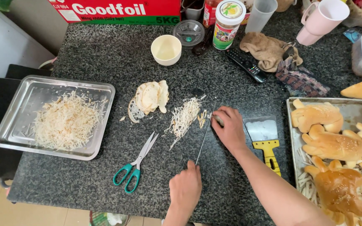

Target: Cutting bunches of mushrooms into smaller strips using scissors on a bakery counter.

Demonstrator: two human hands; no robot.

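Observation:
My left hand (185,188) is closed on the handle of a knife (203,140), whose thin blade runs up the dark granite counter (105,54) towards the shreds. My right hand (231,129) presses a small pale piece of food (218,120) down against the blade's far end. Just left of the blade lies a small pile of thin pale shreds (185,117). Further left sit thin pale round sheets (149,98), stacked loosely.
A steel tray (13,134) heaped with shreds is at the left. Teal-handled scissors (135,167) lie in front. A yellow-handled scraper (265,140) and a tray of animal-shaped buns (350,109) are at the right. A cream bowl (166,49), jar, remote, cloth and pink cups stand behind.

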